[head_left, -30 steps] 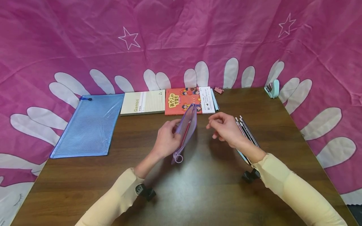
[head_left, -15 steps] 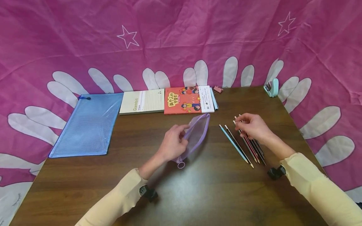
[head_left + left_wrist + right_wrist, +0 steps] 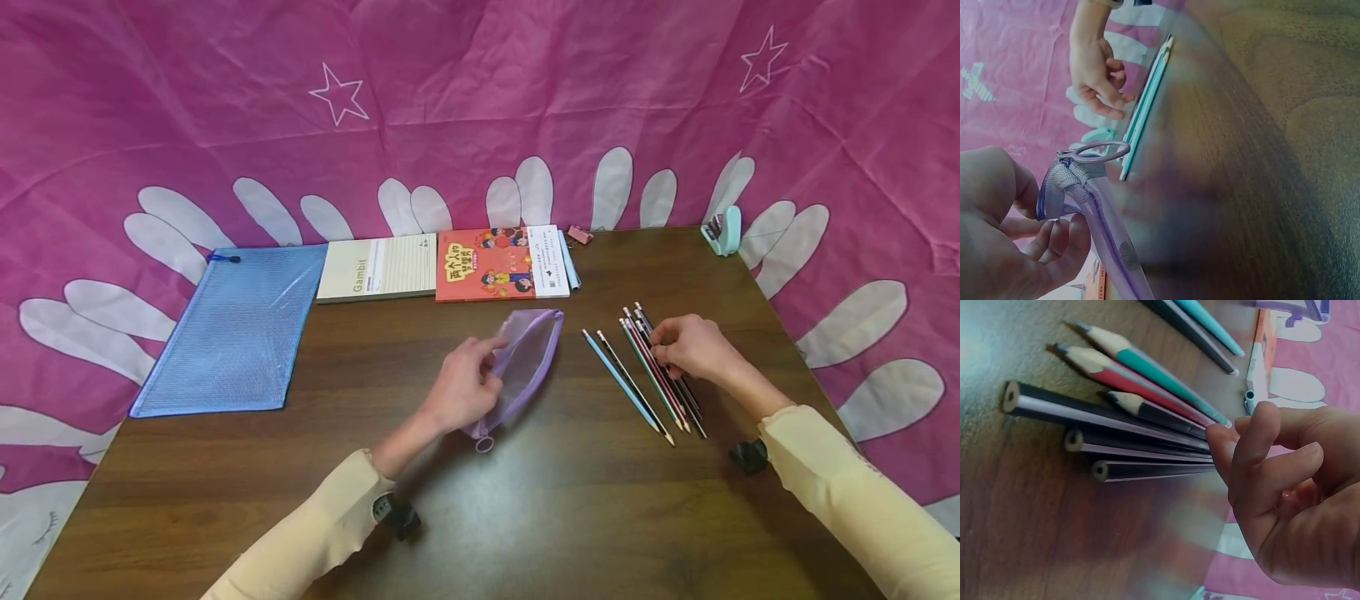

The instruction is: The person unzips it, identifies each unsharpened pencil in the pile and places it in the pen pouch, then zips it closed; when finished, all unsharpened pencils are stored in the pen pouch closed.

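Observation:
My left hand grips one side of a purple mesh zip pouch, whose mouth gapes upward. A ring pull hangs at its near end. Over the row of pencils at the right, my right hand has its fingers loosely bent, fingertips at the black striped pencils. Whether they touch one is unclear. Beside these lie a red pencil and a green pencil. A light blue pencil and a black pencil lie slightly apart, nearer the pouch.
Along the back lie a blue mesh zip folder, a Gambit notebook and a red-orange book. A pink clip and a mint-coloured stapler-like item sit by the pink cloth backdrop.
My right hand has moved right, from beside the pouch to the pencils. The pouch, in my left hand, has shifted slightly right and tilted; the red pencil seen inside it no longer shows.

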`<state>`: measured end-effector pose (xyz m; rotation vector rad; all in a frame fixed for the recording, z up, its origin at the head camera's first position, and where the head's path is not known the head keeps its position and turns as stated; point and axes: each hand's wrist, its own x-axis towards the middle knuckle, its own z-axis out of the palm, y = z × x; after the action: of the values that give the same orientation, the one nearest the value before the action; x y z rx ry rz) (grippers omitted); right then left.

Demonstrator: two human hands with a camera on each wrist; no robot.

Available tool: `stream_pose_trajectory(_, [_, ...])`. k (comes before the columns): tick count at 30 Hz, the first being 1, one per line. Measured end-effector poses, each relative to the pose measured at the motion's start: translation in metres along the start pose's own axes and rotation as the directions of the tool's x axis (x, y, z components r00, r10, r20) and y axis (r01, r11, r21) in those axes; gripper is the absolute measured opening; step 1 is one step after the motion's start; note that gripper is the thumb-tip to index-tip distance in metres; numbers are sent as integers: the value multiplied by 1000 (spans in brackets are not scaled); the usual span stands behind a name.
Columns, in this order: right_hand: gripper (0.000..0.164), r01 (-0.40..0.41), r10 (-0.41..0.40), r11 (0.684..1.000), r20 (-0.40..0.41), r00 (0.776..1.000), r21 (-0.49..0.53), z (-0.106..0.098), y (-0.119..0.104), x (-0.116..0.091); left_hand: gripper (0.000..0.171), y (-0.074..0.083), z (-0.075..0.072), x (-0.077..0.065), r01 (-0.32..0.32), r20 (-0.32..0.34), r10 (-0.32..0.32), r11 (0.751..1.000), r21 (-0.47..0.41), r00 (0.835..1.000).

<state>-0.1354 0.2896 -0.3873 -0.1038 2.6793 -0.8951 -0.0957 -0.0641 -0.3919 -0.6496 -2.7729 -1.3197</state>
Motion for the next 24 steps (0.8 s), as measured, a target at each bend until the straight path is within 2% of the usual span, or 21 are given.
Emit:
stream_pose_trajectory(16, [22, -29, 29, 999, 5, 1000, -23, 1, 1, 1, 53, 0, 2, 0, -12, -2, 12, 1000, 12, 1000])
stream_pose_trajectory(24, [23, -19, 19, 1000, -9, 1000, -25, -1, 2, 0, 53, 0, 2, 0, -12, 2, 12, 1000, 5, 1000])
